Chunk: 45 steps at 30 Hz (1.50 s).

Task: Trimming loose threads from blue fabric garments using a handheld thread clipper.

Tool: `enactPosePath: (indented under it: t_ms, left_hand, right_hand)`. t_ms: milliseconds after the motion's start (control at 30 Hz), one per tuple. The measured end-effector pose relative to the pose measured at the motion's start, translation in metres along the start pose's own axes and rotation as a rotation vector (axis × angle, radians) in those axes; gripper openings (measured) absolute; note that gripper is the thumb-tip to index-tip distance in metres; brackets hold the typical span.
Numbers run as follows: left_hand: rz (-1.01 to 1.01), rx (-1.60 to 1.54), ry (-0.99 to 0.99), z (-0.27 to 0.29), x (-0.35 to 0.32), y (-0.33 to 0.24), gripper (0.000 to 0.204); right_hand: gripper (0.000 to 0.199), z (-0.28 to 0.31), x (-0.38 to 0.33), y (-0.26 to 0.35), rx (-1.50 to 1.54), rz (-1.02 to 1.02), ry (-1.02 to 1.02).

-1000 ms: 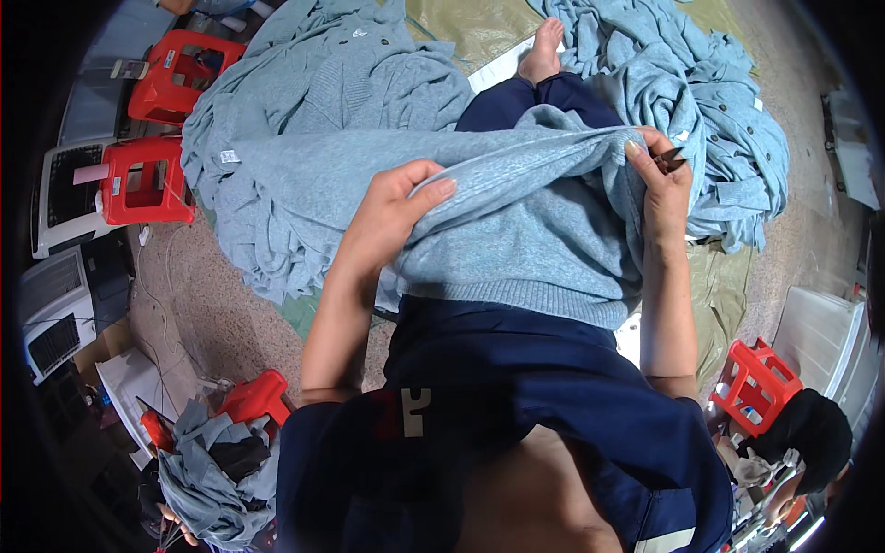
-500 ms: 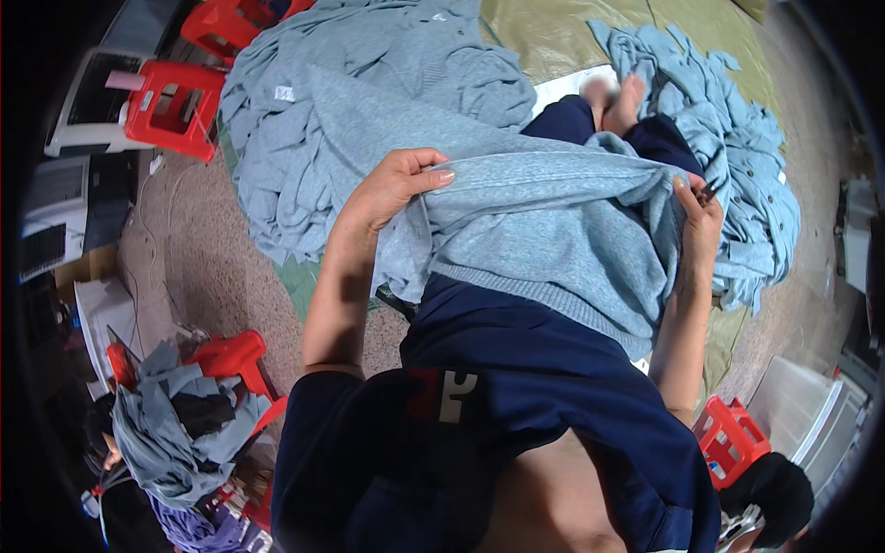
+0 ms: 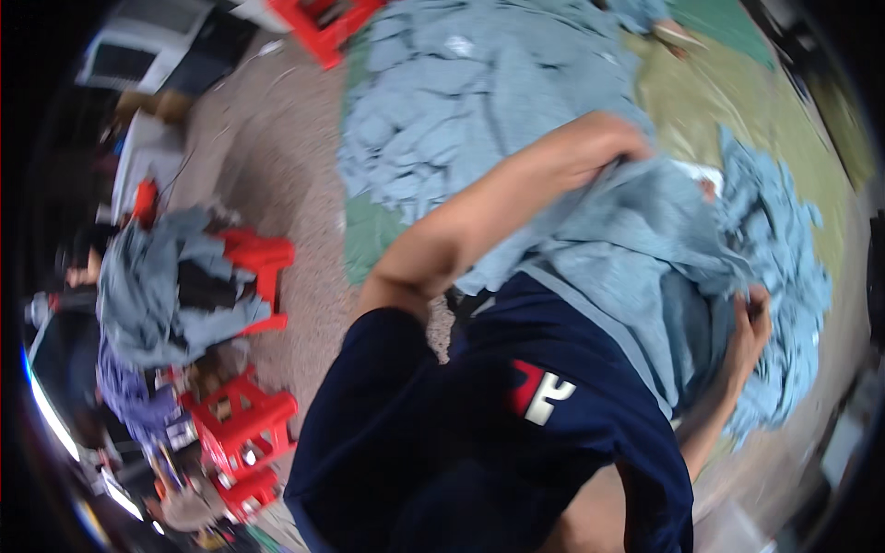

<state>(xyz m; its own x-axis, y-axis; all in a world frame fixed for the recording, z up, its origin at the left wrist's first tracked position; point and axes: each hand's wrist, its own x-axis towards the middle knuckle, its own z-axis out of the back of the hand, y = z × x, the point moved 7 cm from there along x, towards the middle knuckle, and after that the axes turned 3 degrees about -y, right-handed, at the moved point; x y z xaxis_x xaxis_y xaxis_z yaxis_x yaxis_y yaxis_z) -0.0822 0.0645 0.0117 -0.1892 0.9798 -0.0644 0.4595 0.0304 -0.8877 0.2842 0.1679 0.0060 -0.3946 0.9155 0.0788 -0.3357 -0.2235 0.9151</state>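
Observation:
A light blue-grey knit sweater [image 3: 636, 230] lies spread over my lap, its ribbed hem toward my waist. My left hand [image 3: 604, 147], smeared by motion, reaches across to the far side and is closed on a raised fold. At the right edge of the sweater, my right hand [image 3: 754, 318] pinches the fabric between bent fingers. The cloth stretches loosely between both hands. Whether anything else is in the right hand cannot be made out.
A large heap of similar knitwear [image 3: 461, 101] lies beyond my left arm, and a smaller pile [image 3: 779, 276] sits at my right. At left stand red plastic stools [image 3: 244, 415], one draped with grey-blue garments [image 3: 152, 286]. Another person's foot [image 3: 680, 37] shows at the far edge.
The view has turned. My left hand has moved forward and rightward, lifting the sweater's far fold. The small dark tool by my right hand no longer shows clearly.

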Motion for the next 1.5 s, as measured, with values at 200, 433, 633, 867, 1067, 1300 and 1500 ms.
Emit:
enactPosePath:
  t_ms: [200,433,633,867,1067,1300,1500]
  left_hand:
    - [-0.617,0.056,-0.192,-0.043,0.004,-0.138,0.02]
    - [0.031,0.001,-0.56,0.091,-0.051,-0.057,0.036]
    - [0.066,0.042,-0.49,0.113,-0.048,-0.059,0.023]
    - [-0.452,0.269,0.002,-0.1,-0.067,-0.161,0.023]
    - [0.022,0.587,0.312,-0.14,-0.045,0.018,0.012]
    - [0.281,0.256,0.205,-0.122,-0.051,0.052,0.012]
    - [0.296,0.33,0.125,-0.103,-0.052,0.055,0.014]
  right_hand:
    - [0.021,0.009,-0.066,0.116,-0.62,0.755,-0.331]
    - [0.03,0.07,-0.094,0.044,-0.412,0.347,-0.483]
    - [0.029,0.085,-0.103,0.059,-0.444,0.365,-0.63]
    - [0.03,0.05,-0.099,0.184,-0.324,0.785,-0.616]
    - [0.023,-0.064,-0.078,0.154,-0.305,0.916,-0.078]
    - [0.021,-0.087,-0.064,0.125,-0.277,0.817,-0.064]
    - [0.019,-0.092,-0.056,0.118,-0.259,0.755,-0.031]
